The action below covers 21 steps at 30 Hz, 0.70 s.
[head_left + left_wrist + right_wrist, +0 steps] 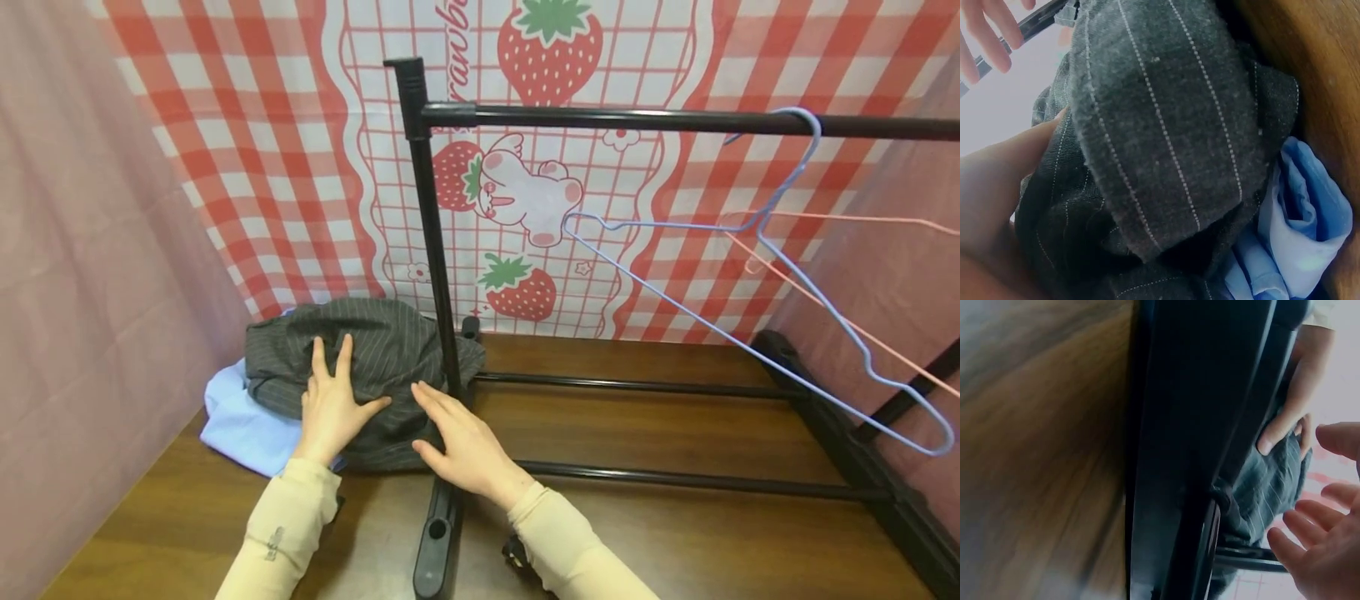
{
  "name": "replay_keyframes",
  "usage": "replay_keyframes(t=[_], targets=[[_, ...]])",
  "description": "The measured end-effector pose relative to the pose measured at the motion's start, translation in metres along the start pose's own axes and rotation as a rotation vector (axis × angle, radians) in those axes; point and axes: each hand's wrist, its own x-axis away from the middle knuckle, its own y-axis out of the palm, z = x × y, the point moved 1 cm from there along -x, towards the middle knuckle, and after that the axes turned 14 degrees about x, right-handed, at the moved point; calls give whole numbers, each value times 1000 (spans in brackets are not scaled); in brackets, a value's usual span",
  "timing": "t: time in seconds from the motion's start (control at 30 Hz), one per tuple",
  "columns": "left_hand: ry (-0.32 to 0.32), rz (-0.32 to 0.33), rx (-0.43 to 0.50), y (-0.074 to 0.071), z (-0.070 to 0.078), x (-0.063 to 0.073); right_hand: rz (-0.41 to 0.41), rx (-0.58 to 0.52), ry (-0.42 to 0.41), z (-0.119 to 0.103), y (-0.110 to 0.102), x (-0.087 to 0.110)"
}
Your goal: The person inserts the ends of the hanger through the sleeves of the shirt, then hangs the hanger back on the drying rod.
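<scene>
A dark grey pinstriped garment (390,350) lies crumpled on top of a light blue cloth (247,425) at the left of the table. My left hand (332,408) rests on the pinstriped garment with its fingers spread; in the left wrist view the striped cloth (1166,125) fills the middle. Close to the garment's right side and the rack's upright post (433,233), my right hand (468,442) is held with fingers extended and nothing in it. The right wrist view shows those fingers (1310,531) loose and apart, beside the black rack base (1191,412).
A black clothes rack stands on the wooden table (637,425). From its top rail (600,118) hangs a blue hanger (667,302), with a pink hanger (847,321) behind. Two low bars (637,383) join its feet. A strawberry-print cloth (555,275) covers the back; pink curtains (90,250) flank the sides.
</scene>
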Motion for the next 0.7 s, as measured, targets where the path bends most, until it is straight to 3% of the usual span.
replay_keyframes(t=[0.37, 0.53, 0.7], targets=[[56, -136, 4, -4, 0, 4, -1, 75, -62, -7, 19, -16], [56, -155, 30, -8, 4, 2, -22, 84, -31, -8, 22, -26], [39, -173, -19, -12, 7, 4, -47, 118, 9, -11, 26, -33]])
